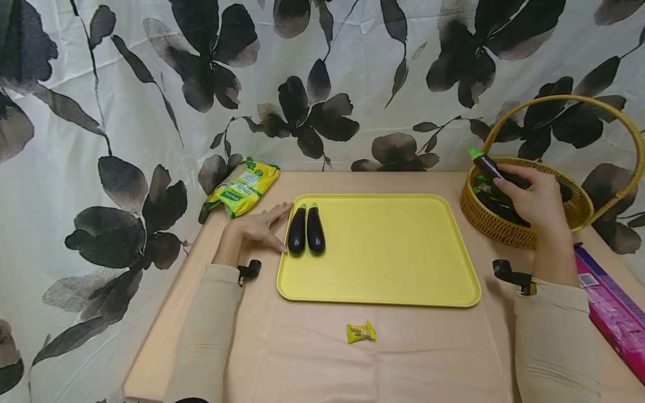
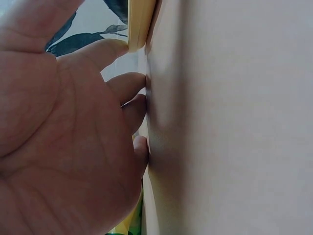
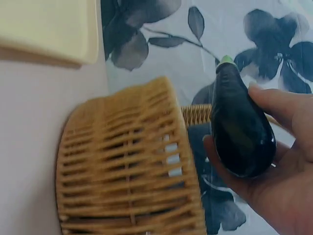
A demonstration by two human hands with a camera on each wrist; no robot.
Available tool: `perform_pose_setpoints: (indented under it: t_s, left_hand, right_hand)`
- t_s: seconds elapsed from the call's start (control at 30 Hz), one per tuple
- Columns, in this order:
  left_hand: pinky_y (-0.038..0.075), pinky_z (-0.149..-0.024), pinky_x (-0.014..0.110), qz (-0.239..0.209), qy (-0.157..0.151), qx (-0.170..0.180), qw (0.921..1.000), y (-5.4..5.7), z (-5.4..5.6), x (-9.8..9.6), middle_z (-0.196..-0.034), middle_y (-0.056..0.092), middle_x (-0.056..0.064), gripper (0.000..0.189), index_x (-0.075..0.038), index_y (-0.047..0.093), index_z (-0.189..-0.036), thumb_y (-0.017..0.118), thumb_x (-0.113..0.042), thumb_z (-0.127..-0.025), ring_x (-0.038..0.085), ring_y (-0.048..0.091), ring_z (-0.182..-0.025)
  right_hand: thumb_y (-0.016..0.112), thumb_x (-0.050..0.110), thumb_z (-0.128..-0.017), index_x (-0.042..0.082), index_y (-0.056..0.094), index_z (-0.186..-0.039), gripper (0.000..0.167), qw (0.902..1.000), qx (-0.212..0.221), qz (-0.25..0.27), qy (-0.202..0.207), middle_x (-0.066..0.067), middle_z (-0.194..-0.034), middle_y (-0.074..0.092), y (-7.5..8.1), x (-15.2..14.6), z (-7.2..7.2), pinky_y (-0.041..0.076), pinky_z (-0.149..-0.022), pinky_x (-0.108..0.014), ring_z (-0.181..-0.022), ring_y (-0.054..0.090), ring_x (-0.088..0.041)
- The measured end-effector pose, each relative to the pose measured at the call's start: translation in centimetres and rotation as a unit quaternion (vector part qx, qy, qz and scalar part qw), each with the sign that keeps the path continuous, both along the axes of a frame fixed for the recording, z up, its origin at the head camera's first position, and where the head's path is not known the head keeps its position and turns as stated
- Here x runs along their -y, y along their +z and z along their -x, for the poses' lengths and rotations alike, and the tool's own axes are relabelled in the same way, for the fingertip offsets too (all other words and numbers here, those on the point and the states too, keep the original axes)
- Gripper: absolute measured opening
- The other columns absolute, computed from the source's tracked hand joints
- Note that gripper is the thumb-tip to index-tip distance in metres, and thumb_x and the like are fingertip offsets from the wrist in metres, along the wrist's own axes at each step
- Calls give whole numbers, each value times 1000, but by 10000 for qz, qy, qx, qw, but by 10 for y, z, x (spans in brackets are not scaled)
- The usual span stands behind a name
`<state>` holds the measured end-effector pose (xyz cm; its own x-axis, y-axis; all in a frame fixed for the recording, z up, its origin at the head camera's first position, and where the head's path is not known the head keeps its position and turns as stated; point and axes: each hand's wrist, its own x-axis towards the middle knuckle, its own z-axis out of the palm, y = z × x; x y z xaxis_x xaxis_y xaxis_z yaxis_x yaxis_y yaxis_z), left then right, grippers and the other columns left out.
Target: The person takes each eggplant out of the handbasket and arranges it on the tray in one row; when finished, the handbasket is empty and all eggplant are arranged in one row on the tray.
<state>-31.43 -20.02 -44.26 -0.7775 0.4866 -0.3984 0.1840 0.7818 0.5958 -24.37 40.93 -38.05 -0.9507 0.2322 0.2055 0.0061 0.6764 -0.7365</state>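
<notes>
Apparently steadying the yellow tray, the unclenched left hand touches its nine-o'clock edge beside two eggplants, while the right hand grips another eggplant above the wicker basket at two o'clock.

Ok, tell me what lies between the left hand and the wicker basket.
The yellow tray, with two eggplants at its left end, then a strip of table; the head view shows this.

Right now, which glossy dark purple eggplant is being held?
The glossy purple-black eggplant in the right hand; two others lie on the rectangular yellow tray, more inside the woven wicker basket.
</notes>
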Motion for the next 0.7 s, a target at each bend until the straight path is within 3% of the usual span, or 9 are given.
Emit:
perform_pose_setpoints:
  t_s: [0.07,0.13,0.23,0.37,0.5,0.7]
  left_hand:
    - [-4,-129,62,2,-6,-5,10000,0,0,0,-177,-5,-3,137,-39,8,-168,97,-52,-64,29,-11,-163]
    - [-4,-129,63,3,-4,1,10000,1,0,1,-177,-5,-3,137,-39,8,-168,97,-51,-64,30,-11,-163]
    - [-5,-128,64,6,0,12,10000,1,1,1,-177,-6,-3,138,-39,7,-168,97,-50,-65,32,-12,-163]
    - [-4,-129,63,-7,-20,10,10000,1,1,1,-177,-6,-3,138,-39,7,-168,97,-50,-65,31,-12,-163]
    - [-4,-129,61,-77,-34,-2,10000,0,1,0,-177,-6,-2,137,-38,8,-168,98,-50,-65,29,-11,-163]
    - [-4,-129,62,-99,-51,1,9999,-1,1,1,-177,-6,-2,138,-38,7,-168,98,-50,-65,30,-12,-163]
  right_hand:
    - [61,40,-104,22,60,-149,48,9990,-134,367,215,-5,-136,58,0,7,1,52,-84,-7,-101,58,-1]
    - [64,33,-103,17,61,-147,47,9960,-300,708,459,2,-127,61,0,16,3,51,-78,-3,-95,59,3]
    - [67,27,-102,12,63,-145,46,9894,-441,1101,839,13,-117,64,0,31,5,54,-76,-6,-93,61,2]
    - [69,28,-101,11,66,-142,44,9850,-493,1128,1212,19,-110,67,1,52,8,55,-73,-9,-91,62,-2]
    - [69,31,-101,11,67,-140,44,9822,-478,1061,1472,15,-113,69,0,67,12,55,-71,-11,-93,61,-6]
    - [69,32,-101,13,66,-142,45,9746,-176,1230,1864,-1,-125,68,-4,87,14,58,-75,-15,-96,65,-5]
